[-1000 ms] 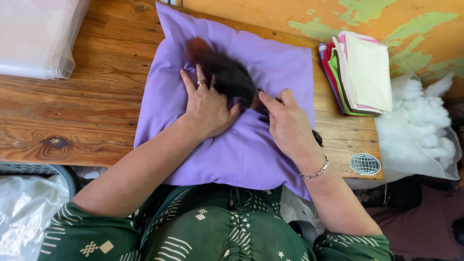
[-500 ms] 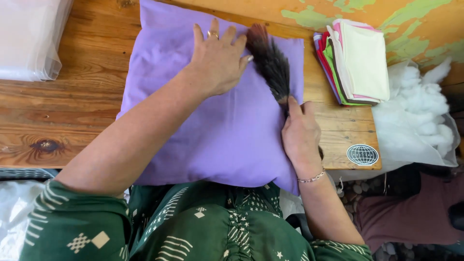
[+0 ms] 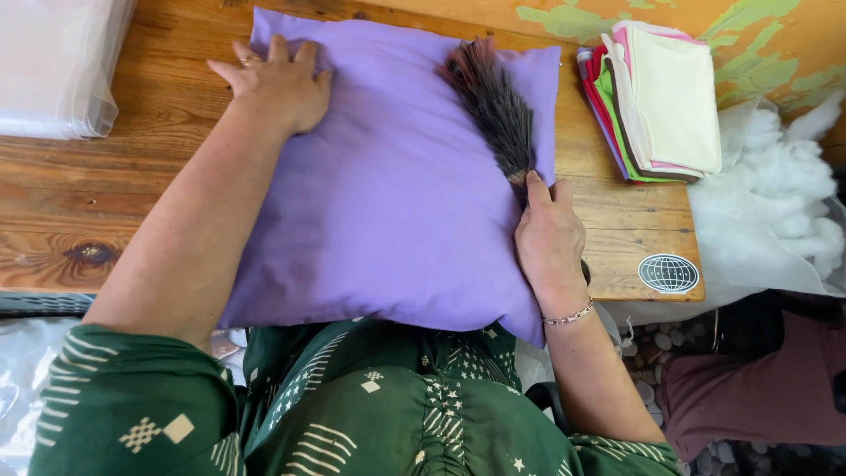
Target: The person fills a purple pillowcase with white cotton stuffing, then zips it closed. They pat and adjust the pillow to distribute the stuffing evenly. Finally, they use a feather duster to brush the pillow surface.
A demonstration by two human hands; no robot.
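A purple pillow (image 3: 388,203) is pressed flat by the spread left hand (image 3: 278,84) on a wooden bench (image 3: 79,203); a brush (image 3: 493,106) is gripped by the right hand (image 3: 551,242); folded cloths (image 3: 661,97) lie at two o'clock.

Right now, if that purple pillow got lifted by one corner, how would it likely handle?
The purple pillow would probably sag, since it dents under the left hand. Likely light for its size, being puffy. Its smooth cloth may slide easily on the wooden table.
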